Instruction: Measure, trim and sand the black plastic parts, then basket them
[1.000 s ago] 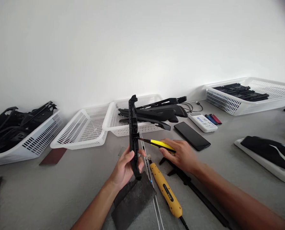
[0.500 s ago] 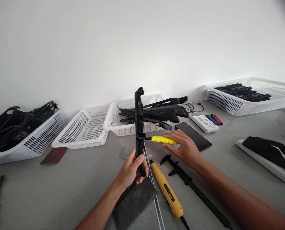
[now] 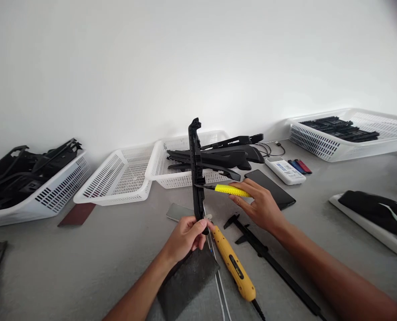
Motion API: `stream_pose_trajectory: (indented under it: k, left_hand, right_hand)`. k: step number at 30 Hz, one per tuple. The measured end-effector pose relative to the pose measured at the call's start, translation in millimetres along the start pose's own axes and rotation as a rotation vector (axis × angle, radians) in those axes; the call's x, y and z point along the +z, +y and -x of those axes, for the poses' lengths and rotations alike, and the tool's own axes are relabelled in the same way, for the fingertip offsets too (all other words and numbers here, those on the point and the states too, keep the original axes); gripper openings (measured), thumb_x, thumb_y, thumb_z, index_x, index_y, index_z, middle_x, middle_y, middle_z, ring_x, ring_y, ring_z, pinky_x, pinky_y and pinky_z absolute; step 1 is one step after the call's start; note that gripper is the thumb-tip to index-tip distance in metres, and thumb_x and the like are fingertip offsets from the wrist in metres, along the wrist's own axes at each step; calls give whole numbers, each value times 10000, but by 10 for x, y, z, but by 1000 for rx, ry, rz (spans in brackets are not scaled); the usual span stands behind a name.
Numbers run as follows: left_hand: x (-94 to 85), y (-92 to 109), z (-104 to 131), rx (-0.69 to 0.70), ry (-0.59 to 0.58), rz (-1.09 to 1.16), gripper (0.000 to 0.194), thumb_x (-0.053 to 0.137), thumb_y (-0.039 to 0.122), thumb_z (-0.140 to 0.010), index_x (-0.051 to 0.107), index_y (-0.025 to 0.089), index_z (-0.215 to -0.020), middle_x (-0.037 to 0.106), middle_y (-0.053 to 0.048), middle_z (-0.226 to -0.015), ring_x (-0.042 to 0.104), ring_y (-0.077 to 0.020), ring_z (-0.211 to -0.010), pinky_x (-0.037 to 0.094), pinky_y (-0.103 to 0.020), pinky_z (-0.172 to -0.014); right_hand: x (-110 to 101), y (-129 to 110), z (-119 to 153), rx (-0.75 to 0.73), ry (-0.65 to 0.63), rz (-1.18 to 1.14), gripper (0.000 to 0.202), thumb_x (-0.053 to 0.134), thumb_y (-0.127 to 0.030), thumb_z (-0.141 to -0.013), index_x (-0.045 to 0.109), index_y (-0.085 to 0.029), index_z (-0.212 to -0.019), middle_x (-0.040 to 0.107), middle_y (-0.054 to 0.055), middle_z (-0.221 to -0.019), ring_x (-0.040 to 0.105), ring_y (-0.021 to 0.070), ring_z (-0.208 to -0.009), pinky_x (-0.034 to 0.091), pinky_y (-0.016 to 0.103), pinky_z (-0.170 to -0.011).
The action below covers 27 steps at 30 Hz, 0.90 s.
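Observation:
A long black plastic part [image 3: 197, 165] stands nearly upright, its lower end gripped between the thumb and fingers of my left hand [image 3: 188, 236]. My right hand [image 3: 260, 203] is closed around a yellow-handled knife [image 3: 232, 191], which points left. The dark blade tip meets or overlaps the black part a little below its middle; actual contact cannot be made out. Below my hands lie a dark cloth-like piece [image 3: 188, 285] and a yellow corded tool [image 3: 234, 265]. A black caliper [image 3: 272, 263] rests under my right forearm.
White baskets [image 3: 113, 180] line the wall; three hold black parts. Behind my right hand are a black tablet-like slab [image 3: 278, 194], a white device [image 3: 285, 171] and blue and red items [image 3: 300, 166]. A dark red sheet [image 3: 77, 214] lies left, a white tray with black items [image 3: 368, 223] right.
My left hand has closed in nearer the black part's bottom end, and the part has shifted slightly right. The knife has moved a little right and up, its handle now tilted down to the right.

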<state>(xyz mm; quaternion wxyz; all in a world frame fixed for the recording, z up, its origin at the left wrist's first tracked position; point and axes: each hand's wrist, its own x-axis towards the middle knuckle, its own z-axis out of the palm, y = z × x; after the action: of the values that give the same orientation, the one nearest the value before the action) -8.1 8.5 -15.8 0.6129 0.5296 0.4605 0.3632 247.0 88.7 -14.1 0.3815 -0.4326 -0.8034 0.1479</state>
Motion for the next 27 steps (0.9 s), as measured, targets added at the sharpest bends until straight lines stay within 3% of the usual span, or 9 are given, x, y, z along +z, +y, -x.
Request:
stream_pose_trajectory:
  k: [2, 4, 9, 20, 24, 27]
  left_hand:
    - [7, -22, -8, -11, 17, -36, 604, 607, 700, -930, 713, 140, -731, 554, -4, -473, 430, -88, -391, 275, -223, -403]
    - [9, -44, -19, -11, 43, -48, 608, 607, 711, -922, 678, 159, -675, 551, -1, -461, 424, -91, -382, 272, -234, -408]
    - [-10, -77, -37, -5, 91, -70, 594, 613, 700, -913, 646, 172, -642, 528, 7, -442, 400, -91, -383, 265, -236, -424]
    - [6, -80, -45, 20, 137, -105, 586, 605, 709, -901, 622, 190, -632, 512, 20, -426, 381, -97, -389, 283, -246, -445]
    - [7, -84, -39, 34, 146, -123, 583, 593, 690, -920, 633, 188, -627, 500, 24, -418, 376, -99, -390, 282, -251, -456]
    - [-3, -93, -47, 44, 162, -141, 600, 578, 702, -921, 632, 186, -621, 491, 25, -414, 377, -99, -389, 281, -254, -462]
  right_hand:
    - [-16, 2, 0, -20, -6, -13, 338, 564, -474, -1062, 730, -233, -1230, 694, 93, -1043, 671, 246, -903, 545, 367, -810]
    - [-24, 4, 4, -57, -20, -34, 344, 587, -481, -1047, 737, -233, -1233, 701, 93, -1048, 675, 245, -907, 549, 362, -812]
    - [-26, -16, 11, -63, -34, -72, 348, 602, -484, -1039, 737, -233, -1239, 705, 99, -1040, 668, 251, -918, 546, 371, -829]
    - [-99, -103, -13, -106, -193, -177, 293, 637, -437, -1010, 783, -209, -1121, 760, 78, -983, 690, 217, -848, 526, 328, -807]
    - [-137, -104, -24, -49, -266, -186, 310, 619, -454, -990, 785, -193, -970, 749, 41, -841, 644, 178, -700, 473, 285, -669]
    - [-138, -96, -20, 62, -275, -185, 374, 609, -510, -978, 744, -178, -871, 634, 0, -660, 518, 141, -568, 376, 269, -553]
